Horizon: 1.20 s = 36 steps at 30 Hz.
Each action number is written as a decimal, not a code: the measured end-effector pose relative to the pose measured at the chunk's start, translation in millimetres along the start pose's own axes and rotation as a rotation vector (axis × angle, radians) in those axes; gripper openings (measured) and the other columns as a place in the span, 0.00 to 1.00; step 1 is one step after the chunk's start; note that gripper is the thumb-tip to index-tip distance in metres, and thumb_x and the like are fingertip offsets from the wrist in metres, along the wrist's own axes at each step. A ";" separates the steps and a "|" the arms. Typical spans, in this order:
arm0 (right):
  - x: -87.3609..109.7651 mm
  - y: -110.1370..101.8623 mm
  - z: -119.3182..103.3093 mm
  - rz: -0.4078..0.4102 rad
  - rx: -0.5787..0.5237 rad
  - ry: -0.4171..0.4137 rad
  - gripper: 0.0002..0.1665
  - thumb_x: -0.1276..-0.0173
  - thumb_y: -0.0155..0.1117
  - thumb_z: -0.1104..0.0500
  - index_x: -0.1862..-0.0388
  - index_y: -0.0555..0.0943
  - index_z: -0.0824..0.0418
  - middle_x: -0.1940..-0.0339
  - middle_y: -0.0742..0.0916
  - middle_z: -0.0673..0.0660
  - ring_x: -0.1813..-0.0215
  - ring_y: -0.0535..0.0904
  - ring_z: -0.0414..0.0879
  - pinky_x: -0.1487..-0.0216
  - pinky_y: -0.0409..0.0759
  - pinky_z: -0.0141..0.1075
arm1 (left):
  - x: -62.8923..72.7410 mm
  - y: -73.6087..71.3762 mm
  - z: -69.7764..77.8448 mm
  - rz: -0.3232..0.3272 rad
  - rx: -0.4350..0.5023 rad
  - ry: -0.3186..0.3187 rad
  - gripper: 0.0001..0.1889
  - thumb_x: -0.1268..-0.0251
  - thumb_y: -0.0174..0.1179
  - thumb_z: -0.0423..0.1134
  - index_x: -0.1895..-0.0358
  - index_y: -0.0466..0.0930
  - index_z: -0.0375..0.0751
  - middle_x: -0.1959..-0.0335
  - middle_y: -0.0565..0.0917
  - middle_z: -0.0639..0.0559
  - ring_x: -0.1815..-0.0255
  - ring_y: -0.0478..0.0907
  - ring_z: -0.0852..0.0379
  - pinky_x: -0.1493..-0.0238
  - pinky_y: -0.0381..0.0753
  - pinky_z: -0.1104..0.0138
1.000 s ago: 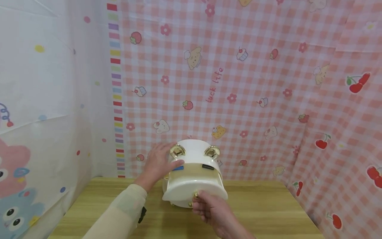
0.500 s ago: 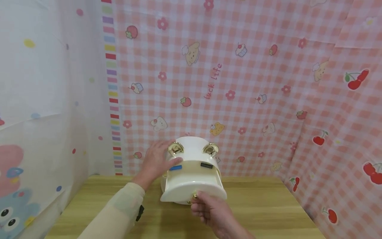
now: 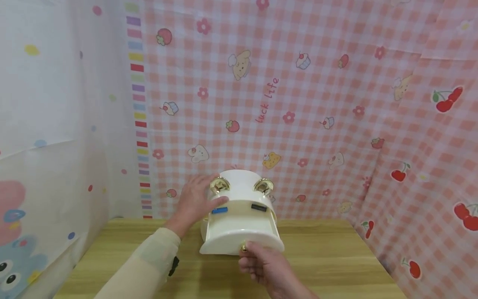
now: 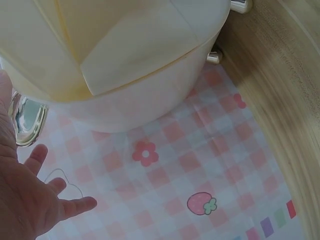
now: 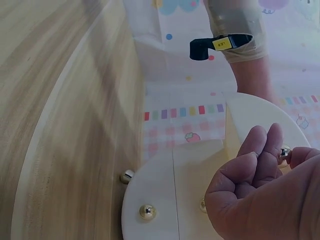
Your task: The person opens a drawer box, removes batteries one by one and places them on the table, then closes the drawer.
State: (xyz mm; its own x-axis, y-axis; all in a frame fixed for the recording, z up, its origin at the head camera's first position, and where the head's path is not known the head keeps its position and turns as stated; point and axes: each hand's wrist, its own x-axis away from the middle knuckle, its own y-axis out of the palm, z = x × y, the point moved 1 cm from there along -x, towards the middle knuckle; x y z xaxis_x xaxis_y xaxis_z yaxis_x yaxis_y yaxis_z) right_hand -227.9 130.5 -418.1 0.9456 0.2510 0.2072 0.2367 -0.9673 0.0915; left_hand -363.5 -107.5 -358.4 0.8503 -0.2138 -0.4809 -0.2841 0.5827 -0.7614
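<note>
A white rounded storage box point(image 3: 240, 178) with two gold ear-shaped parts stands on the table. Its upper drawer point(image 3: 224, 243) is pulled out towards me. My right hand point(image 3: 265, 263) pinches the drawer's gold knob point(image 5: 285, 152) between thumb and fingers. My left hand point(image 3: 192, 203) rests against the box's upper left side, thumb extended over the top edge beside the left gold ear point(image 3: 220, 185); in the left wrist view its fingers are spread. Inside the drawer lie a small blue bar point(image 3: 219, 210) at the left and a small black bar point(image 3: 259, 207) at the right.
Below the drawer, the right wrist view shows the box's lower front with another gold knob point(image 5: 147, 212) and a gold ball foot point(image 5: 126, 176). The wooden table point(image 3: 328, 261) reaches back to a pink checked cloth point(image 3: 317, 166). White printed cloth point(image 3: 56, 104) hangs at the left.
The drawer has come out slightly further towards me with my right hand on its knob, covering the lower front in the head view. My left hand has kept its place. The head view has shifted slightly.
</note>
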 end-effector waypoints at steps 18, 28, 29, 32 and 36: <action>0.4 1.7 5.0 -0.032 -0.002 -0.011 0.22 0.20 0.60 0.40 0.54 0.90 0.56 0.70 0.92 0.41 0.63 0.88 0.37 0.60 0.76 0.31 | -0.5 0.5 -2.3 -0.002 -0.012 -0.012 0.44 0.35 0.70 0.68 0.19 0.70 0.54 0.22 0.76 0.44 0.17 0.66 0.38 0.13 0.56 0.38; 2.2 3.2 6.4 -0.051 0.005 0.001 0.20 0.19 0.59 0.41 0.57 0.90 0.53 0.69 0.91 0.41 0.63 0.87 0.37 0.60 0.75 0.32 | 0.1 -2.5 -1.5 0.005 -0.018 -0.015 0.44 0.36 0.72 0.66 0.20 0.70 0.54 0.23 0.77 0.43 0.18 0.66 0.37 0.13 0.56 0.39; 2.4 3.3 7.2 -0.055 0.005 0.005 0.20 0.19 0.59 0.41 0.57 0.89 0.52 0.69 0.91 0.41 0.63 0.87 0.37 0.60 0.75 0.32 | 0.0 -2.6 -1.4 0.004 -0.017 -0.016 0.44 0.36 0.72 0.66 0.20 0.70 0.54 0.23 0.77 0.43 0.18 0.66 0.37 0.13 0.56 0.39; 2.6 3.1 9.2 -0.068 0.001 0.009 0.20 0.19 0.59 0.41 0.57 0.89 0.52 0.69 0.91 0.41 0.62 0.86 0.37 0.59 0.76 0.32 | -0.1 -2.3 -1.5 0.005 -0.021 -0.008 0.45 0.36 0.72 0.66 0.20 0.70 0.53 0.24 0.78 0.43 0.18 0.67 0.37 0.14 0.57 0.38; 2.2 1.7 10.8 -0.084 0.005 0.004 0.20 0.19 0.59 0.41 0.56 0.89 0.53 0.68 0.91 0.41 0.61 0.87 0.37 0.59 0.77 0.32 | -0.9 -2.0 -1.3 0.008 -0.026 0.001 0.45 0.37 0.72 0.66 0.20 0.70 0.53 0.23 0.78 0.43 0.18 0.67 0.36 0.15 0.59 0.38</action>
State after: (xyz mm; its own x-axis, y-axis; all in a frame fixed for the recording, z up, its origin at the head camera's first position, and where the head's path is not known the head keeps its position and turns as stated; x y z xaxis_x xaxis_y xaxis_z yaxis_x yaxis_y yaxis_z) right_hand -223.0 129.0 -428.0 0.9215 0.3315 0.2024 0.3163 -0.9429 0.1041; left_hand -364.3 -109.5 -357.1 0.8477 -0.2099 -0.4871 -0.3021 0.5637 -0.7687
